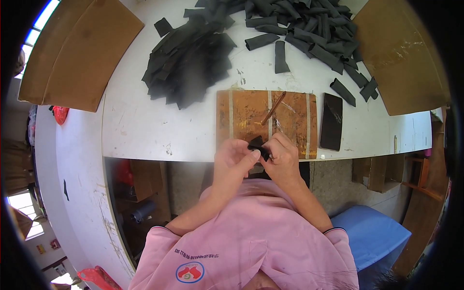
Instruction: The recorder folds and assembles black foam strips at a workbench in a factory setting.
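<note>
Both hands meet at the near edge of a brown wooden board (249, 108), pinching a small piece of black fabric (257, 143) between thumbs and fingers. My left hand (234, 158) grips the piece's left side, thumb on top. On its right side my right hand (282, 157) has its fingers curled round it, hiding part of the fabric. A thin brown wooden stick (274, 108) stands or leans on the board just beyond the hands; I cannot tell how it is fixed.
Flat black fabric pieces (186, 63) are heaped at the far left. Tube-like black pieces (321, 36) form a pile at the far right. A dark phone (331, 122) lies right of the board. Cardboard flaps (79, 53) flank the white table (135, 137); a blue-covered seat (372, 232) stands lower right.
</note>
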Demonstrator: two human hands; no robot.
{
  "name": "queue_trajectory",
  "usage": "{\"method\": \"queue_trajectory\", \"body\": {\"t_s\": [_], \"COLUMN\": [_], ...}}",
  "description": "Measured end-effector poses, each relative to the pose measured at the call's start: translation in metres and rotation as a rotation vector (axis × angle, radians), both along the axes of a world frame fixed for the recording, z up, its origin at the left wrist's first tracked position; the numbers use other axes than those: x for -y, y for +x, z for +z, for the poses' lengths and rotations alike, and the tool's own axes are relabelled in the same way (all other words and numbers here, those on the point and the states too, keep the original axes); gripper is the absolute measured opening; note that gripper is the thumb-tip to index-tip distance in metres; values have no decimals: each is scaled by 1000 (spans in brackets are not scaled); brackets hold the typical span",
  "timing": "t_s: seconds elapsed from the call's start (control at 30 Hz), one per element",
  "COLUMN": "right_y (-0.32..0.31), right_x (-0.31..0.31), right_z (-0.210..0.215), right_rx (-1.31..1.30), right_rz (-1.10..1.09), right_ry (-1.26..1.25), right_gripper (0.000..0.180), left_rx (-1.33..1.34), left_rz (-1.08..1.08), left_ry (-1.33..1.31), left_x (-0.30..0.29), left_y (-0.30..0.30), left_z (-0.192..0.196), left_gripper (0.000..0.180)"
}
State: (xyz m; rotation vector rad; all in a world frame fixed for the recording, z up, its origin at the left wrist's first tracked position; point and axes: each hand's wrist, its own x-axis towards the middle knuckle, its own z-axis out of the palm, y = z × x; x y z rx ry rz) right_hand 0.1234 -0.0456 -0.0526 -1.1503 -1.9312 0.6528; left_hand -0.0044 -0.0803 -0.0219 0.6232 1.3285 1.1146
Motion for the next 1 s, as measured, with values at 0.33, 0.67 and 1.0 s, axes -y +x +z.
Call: {"method": "queue_trajectory", "body": {"t_s": [0.33,0.67,1.0], "right_y": [-1,0,-2], "right_x": [1,2,2], "right_z": [-5,-9,-9], "right_rx": [163,279,271], "right_rz": [-15,-10,-20], "right_ry": [223,382,297], "right_gripper": [17,13,12], "left_rx": [144,233,185], "left_rz": [47,55,25], "left_ry": [-88,-118,-82], "left_x": [-3,-3,2], "left_y": [4,1,2], "left_z": [-6,-7,-9], "left_gripper": [22,16,20]}}
